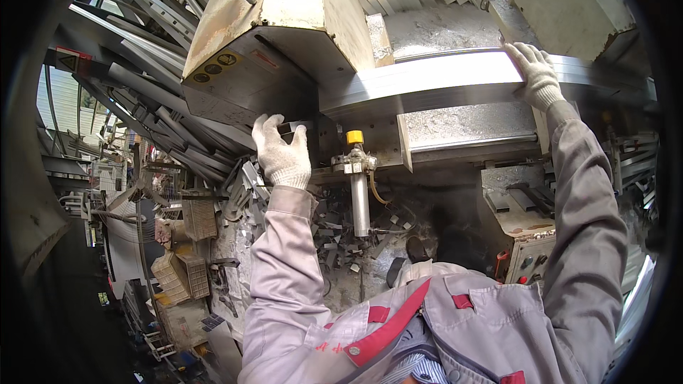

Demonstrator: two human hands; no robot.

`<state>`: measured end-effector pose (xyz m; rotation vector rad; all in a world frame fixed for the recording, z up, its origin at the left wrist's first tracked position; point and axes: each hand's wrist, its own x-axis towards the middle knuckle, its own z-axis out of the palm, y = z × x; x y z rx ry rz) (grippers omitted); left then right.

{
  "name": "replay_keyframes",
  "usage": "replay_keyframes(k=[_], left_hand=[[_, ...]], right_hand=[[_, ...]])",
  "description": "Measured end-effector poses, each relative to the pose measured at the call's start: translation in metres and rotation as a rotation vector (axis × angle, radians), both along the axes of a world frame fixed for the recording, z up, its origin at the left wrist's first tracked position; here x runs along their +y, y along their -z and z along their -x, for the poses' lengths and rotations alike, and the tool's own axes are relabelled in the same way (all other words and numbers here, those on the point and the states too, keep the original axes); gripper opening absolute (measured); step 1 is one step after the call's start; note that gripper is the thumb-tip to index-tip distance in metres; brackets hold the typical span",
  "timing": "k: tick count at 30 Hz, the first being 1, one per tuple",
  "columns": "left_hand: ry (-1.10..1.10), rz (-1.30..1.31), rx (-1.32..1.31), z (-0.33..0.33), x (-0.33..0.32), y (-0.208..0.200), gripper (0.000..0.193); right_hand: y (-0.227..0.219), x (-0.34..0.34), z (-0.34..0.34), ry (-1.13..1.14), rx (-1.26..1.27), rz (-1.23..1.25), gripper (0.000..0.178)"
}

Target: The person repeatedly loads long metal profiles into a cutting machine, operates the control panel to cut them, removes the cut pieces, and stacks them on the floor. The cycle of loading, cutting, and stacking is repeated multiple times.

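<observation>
A long silvery metal profile (434, 80) lies across the machine bed, its left end running under a large cream machine housing (284, 50). On its right part rests my right hand (535, 77), in a white knit glove, fingers stretched out over the far edge. My left hand (282, 149), gloved alike, is beside the housing's lower front corner. Its thumb and fingers are spread apart. A small grey metal piece (288, 127) shows between them; whether the hand touches it I cannot tell. Just right of this hand stands a metal cylinder (361, 203) with a yellow cap.
Small metal offcuts (333, 231) litter the floor below the bed. At lower right is a control box (525, 259) with buttons. Long profiles (142, 64) are piled at the left, near beige crates (173, 277). A second housing (569, 0) stands at the far right.
</observation>
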<state>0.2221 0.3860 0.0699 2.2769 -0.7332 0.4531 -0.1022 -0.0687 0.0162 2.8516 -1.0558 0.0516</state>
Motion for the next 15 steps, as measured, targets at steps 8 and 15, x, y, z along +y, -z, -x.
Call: replay_keyframes(k=[8,15], left_hand=[[-0.019,0.082,-0.855,-0.117,0.013,-0.139,0.044],[-0.057,-0.078,-0.791,-0.155,-0.099,-0.127,0.065]], right_hand=[[0.006,-0.008,0.002,-0.009,0.011,-0.009,0.117],[0.013,-0.013,0.018,-0.087,-0.145,0.034,0.099]])
